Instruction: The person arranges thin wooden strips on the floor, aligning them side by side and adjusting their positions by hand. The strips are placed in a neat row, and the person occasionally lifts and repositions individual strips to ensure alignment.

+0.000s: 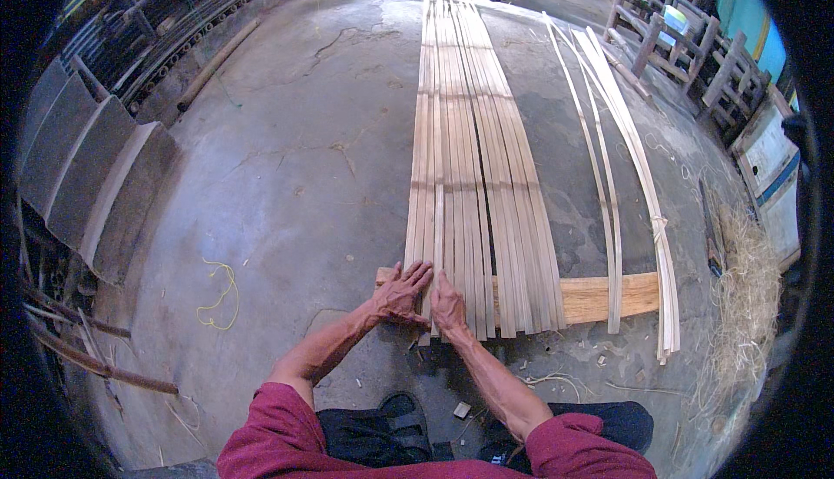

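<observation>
Long pale bamboo strips (pixel 473 149) lie side by side in a wide row on the concrete floor, running away from me. Their near ends rest across a flat wooden board (pixel 608 298). My left hand (pixel 403 293) is pressed flat with spread fingers on the leftmost strips. Close beside it, my right hand (pixel 448 307) has its fingers curled around the near end of a narrow strip (pixel 439 227) that lies over the row. The part of that strip inside my grip is hidden. A dark gap runs lengthwise between two groups of strips.
To the right lie loose strips (pixel 610 218) and a tied bundle of strips (pixel 665 292). Beyond them is a heap of fine shavings (pixel 743 297). Curved roof sheets (pixel 104 175) lean at the left, near a yellow string (pixel 228 297). A wooden rack (pixel 686 53) stands at the far right.
</observation>
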Available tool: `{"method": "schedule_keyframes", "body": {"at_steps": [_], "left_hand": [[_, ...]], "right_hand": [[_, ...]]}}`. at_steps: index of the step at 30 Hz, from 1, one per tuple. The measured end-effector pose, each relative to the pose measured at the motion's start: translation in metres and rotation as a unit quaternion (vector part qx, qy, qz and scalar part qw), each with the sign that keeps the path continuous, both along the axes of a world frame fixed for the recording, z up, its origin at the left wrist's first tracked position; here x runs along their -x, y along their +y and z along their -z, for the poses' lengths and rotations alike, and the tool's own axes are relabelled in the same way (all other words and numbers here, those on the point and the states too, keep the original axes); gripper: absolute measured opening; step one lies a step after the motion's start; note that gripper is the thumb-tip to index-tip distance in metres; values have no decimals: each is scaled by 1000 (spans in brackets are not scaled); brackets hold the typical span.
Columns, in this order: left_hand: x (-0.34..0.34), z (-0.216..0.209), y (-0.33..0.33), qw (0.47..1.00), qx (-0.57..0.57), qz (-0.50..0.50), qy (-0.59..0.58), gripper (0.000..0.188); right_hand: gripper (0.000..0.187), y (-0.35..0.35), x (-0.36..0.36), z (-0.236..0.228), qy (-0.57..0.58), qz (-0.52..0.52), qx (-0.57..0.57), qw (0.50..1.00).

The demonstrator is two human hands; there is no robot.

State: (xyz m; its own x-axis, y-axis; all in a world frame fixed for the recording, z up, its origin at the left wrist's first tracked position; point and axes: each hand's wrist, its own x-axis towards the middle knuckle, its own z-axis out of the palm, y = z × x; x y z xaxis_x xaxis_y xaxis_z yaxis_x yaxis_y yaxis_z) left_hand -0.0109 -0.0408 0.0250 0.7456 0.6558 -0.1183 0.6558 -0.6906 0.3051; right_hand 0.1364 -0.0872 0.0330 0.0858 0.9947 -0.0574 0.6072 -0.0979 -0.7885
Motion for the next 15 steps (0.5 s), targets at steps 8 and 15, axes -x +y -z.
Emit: {"method": "schedule_keyframes", "body": {"at_steps": [8, 15], "left_hand": [[2, 9, 3, 1000, 16, -7, -11, 105], [13, 15, 14, 995, 40, -21, -87, 102]], "right_hand": [[45, 0, 3, 17, 40, 15, -43, 998], [46, -8, 2, 27, 48, -6, -60, 997]]}}
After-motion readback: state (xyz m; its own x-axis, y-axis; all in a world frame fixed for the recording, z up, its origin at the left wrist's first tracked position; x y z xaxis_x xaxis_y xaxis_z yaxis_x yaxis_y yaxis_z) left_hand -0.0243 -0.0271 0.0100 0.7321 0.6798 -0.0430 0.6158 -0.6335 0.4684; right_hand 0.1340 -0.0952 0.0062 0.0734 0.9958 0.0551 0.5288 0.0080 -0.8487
